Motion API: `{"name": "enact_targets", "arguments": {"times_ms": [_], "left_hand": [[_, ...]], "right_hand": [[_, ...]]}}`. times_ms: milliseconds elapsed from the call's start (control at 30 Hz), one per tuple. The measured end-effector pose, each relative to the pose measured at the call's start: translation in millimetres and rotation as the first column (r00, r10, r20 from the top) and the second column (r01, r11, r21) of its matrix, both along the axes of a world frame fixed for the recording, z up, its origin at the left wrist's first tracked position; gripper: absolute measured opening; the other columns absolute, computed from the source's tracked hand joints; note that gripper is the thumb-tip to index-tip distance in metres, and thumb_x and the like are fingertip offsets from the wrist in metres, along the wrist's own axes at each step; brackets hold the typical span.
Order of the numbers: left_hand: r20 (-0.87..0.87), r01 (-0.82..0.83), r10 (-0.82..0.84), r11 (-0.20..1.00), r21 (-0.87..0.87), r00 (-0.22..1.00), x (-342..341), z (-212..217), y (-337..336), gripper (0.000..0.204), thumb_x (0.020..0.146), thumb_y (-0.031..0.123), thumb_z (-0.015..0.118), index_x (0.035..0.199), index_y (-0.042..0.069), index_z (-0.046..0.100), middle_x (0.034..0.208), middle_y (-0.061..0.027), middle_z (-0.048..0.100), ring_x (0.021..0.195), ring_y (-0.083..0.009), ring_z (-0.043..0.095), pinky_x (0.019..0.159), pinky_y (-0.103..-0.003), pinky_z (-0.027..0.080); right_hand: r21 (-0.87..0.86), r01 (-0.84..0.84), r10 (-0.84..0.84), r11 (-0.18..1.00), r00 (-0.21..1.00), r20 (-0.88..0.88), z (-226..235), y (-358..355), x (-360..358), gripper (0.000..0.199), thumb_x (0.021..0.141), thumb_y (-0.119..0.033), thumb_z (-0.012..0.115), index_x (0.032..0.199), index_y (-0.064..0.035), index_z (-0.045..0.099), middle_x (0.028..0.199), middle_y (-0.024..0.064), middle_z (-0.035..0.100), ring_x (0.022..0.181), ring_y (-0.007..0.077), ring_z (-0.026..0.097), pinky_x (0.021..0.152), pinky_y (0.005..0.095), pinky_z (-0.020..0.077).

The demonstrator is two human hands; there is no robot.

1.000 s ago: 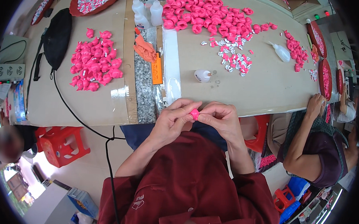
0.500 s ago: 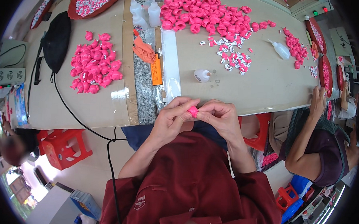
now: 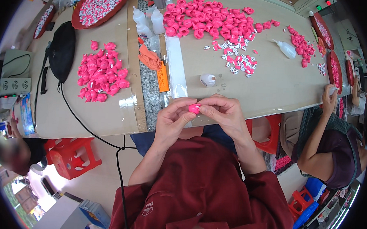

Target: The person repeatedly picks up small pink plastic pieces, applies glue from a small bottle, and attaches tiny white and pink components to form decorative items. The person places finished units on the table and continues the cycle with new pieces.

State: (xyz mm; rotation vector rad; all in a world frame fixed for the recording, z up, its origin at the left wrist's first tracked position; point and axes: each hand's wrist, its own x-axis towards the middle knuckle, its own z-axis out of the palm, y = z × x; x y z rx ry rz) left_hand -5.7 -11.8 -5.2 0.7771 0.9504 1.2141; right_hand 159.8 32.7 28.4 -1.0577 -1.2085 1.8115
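Observation:
My left hand [image 3: 172, 116] and my right hand [image 3: 225, 113] meet at the table's near edge. Between their fingertips they pinch a small rounded pink figure piece [image 3: 194, 109] with a whitish spot on it. Just beyond stands a small white squeeze bottle [image 3: 208, 80] with a thin tip. Farther off lie small white-and-pink pieces [image 3: 240, 61], in front of a big heap of hollow pink figure pieces [image 3: 212, 19]. To the left is another pile of pink figure pieces [image 3: 103, 74].
Several squeeze bottles [image 3: 157, 21] stand by an orange cloth [image 3: 150, 57] and an orange strip [image 3: 163, 77]. A black bag [image 3: 61, 52] and a red tray [image 3: 125, 3] are at left. A black cord [image 3: 84, 127] crosses the near edge. A co-worker [image 3: 329, 149] sits at right.
The pink figure piece has been turned between my fingers, so a whitish spot now shows. My head view has shifted slightly. The co-worker's hand at right now holds a small whitish thing.

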Motion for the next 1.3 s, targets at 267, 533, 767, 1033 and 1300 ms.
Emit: {"name": "enact_targets", "arguments": {"times_ms": [267, 533, 767, 1033, 1300], "left_hand": [[-0.123, -0.017, 0.027, 0.996, 0.088, 0.992, 0, -1, 0, 0.028, 0.082, -0.002, 0.057, 0.110, 0.000, 0.057, 0.107, -0.0083, 0.053, 0.094, -0.0135, 0.055, 0.082, -0.024, 0.046], [-0.264, -0.101, 0.126, 0.989, 0.106, 0.956, -12, 9, 2, 0.025, 0.083, 0.000, 0.057, 0.108, -0.002, 0.058, 0.106, -0.0087, 0.054, 0.093, -0.0136, 0.055, 0.081, -0.025, 0.045], [-0.717, -0.378, 0.658, 0.739, 0.557, 0.230, -93, 33, 41, 0.023, 0.081, 0.006, 0.060, 0.103, 0.002, 0.061, 0.097, -0.0095, 0.060, 0.093, -0.0197, 0.053, 0.082, -0.031, 0.041], [-0.738, -0.402, 0.674, 0.669, 0.625, -0.027, -147, 33, 50, 0.024, 0.085, 0.012, 0.056, 0.107, 0.005, 0.061, 0.098, -0.0106, 0.060, 0.096, -0.0227, 0.050, 0.086, -0.033, 0.038], [-0.776, -0.409, 0.626, 0.689, 0.598, -0.078, -161, 28, 54, 0.025, 0.088, 0.014, 0.052, 0.110, 0.005, 0.059, 0.101, -0.0120, 0.059, 0.103, -0.0257, 0.046, 0.089, -0.034, 0.036]], "right_hand": [[0.002, 0.021, -0.021, 1.000, 1.000, -0.017, -1, -4, -1, 0.017, 0.084, -0.005, 0.058, 0.095, 0.0065, 0.062, 0.088, 0.0083, 0.061, 0.083, 0.0154, 0.062, 0.075, 0.0258, 0.0493], [0.145, 0.089, -0.111, 0.985, 0.982, 0.151, -11, -1, 4, 0.011, 0.082, -0.005, 0.060, 0.090, 0.0025, 0.064, 0.083, 0.0035, 0.058, 0.072, 0.0081, 0.054, 0.064, 0.0203, 0.0421], [0.331, 0.285, -0.377, 0.899, 0.889, 0.259, -21, 12, 5, 0.014, 0.076, -0.002, 0.065, 0.089, 0.0004, 0.062, 0.079, 0.0000, 0.052, 0.066, 0.0055, 0.045, 0.057, 0.0190, 0.0363], [0.424, 0.251, -0.438, 0.870, 0.789, 0.431, -14, 19, -3, 0.033, 0.065, -0.006, 0.073, 0.094, -0.0024, 0.057, 0.083, 0.0006, 0.050, 0.070, 0.0099, 0.042, 0.057, 0.0215, 0.0364], [0.565, 0.093, -0.424, 0.820, 0.762, 0.490, -14, 34, -13, 0.037, 0.067, -0.007, 0.071, 0.101, -0.0027, 0.060, 0.090, 0.0085, 0.059, 0.085, 0.0194, 0.052, 0.073, 0.0296, 0.0439]]}}
